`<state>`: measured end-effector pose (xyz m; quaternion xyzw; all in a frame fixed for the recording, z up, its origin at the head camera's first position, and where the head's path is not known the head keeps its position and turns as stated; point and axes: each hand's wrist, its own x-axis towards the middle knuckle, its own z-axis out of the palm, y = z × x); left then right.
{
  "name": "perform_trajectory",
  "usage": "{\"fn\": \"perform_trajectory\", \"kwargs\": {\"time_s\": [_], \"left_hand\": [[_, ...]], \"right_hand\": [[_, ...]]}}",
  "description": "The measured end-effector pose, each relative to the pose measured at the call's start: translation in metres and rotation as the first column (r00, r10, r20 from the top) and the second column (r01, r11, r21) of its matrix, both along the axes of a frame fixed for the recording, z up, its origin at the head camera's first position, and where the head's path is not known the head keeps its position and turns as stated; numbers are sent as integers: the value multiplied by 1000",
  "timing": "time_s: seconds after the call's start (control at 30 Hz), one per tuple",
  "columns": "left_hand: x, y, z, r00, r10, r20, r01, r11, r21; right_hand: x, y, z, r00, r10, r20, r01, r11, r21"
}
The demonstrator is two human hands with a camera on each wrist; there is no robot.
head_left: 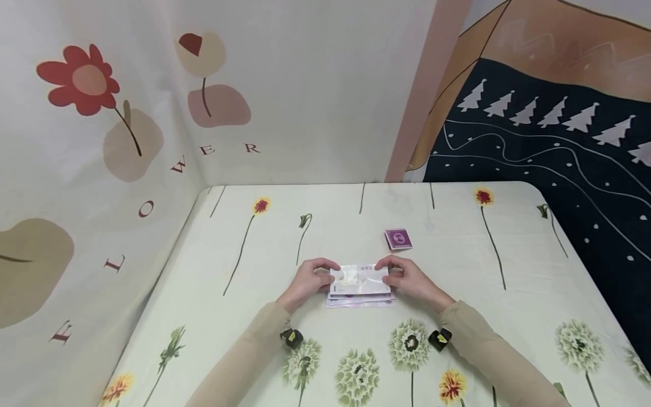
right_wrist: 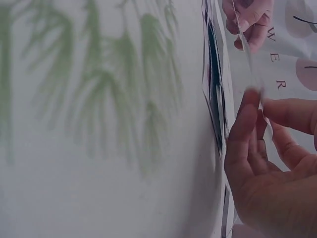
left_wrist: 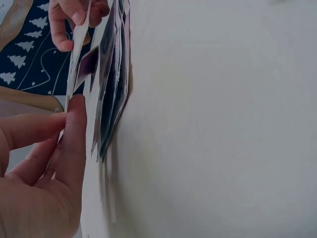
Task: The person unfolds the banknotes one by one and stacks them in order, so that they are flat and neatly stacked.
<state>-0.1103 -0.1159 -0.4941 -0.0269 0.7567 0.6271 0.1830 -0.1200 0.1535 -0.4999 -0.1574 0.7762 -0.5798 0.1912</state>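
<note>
- The tabletop [head_left: 213, 271] under your hands wears a pale cloth printed with long-stemmed flowers and dandelion heads; its far edge meets a flower-printed backdrop, well beyond your fingers.
- Your two sleeved forearms come in from the near edge, a small black-and-yellow clip on each wrist, and meet mid-table.
- Between your hands lies the stack of banknotes [head_left: 360, 299], flat on the cloth, its edges fanned a little, directly beneath your fingertips.
- Your left hand [head_left: 309, 281] is at the stack's left end, fingers curled in narrow, thumb and forefinger pinching the left edge of the top banknote [head_left: 359, 276]. The left wrist view shows that note peeled away from the rest, thumb [left_wrist: 74, 134] pressed against it.
- Your right hand [head_left: 408, 280] mirrors it at the right end, fingers bent and closed on the same note's right edge; in the right wrist view your forefinger [right_wrist: 245, 124] sits against the thin sheet, just clear of the stack [right_wrist: 214, 99].
- So the top note is held at both ends, lifted slightly off the pile.
- Beyond your right fingers, near but apart, sits a small purple card pack [head_left: 398, 239] on the cloth.
</note>
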Motion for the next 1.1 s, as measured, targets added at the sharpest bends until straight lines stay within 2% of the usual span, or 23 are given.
{"fn": "perform_trajectory", "kwargs": {"time_s": [0.17, 0.2, 0.27, 0.4, 0.43, 0.6, 0.73, 0.9, 1.1], "left_hand": [[0, -3, 0, 999, -29, -34, 28, 999, -47], [1, -2, 5, 998, -37, -43, 34, 997, -66], [1, -2, 6, 997, -53, -63, 47, 994, -94], [-1, -1, 5, 988, -95, -120, 73, 982, -174], [-3, -2, -1, 985, -104, -135, 77, 979, -190], [-3, 2, 2, 964, -157, -214, 86, 948, -308], [-2, 4, 3, 950, -186, -251, 72, 913, -402], [-3, 4, 1, 956, -181, -230, 69, 902, -425], [-4, 3, 4, 949, -216, -230, 85, 877, -472]], "right_hand": [[7, -7, 22, 997, 34, -64, -30, 997, 69], [8, -8, 27, 996, 42, -79, -35, 996, 80], [6, -9, 23, 994, 50, -102, -39, 993, 113], [-2, -8, 3, 987, 60, -149, -31, 982, 188], [-4, -7, -3, 985, 61, -159, -27, 978, 206], [-2, -9, 0, 974, 72, -214, -15, 966, 258], [-3, -9, 0, 975, 82, -204, -23, 961, 275], [-4, -8, 0, 980, 84, -183, -29, 959, 282], [-3, -9, 0, 990, 51, -131, -13, 961, 277]]}}
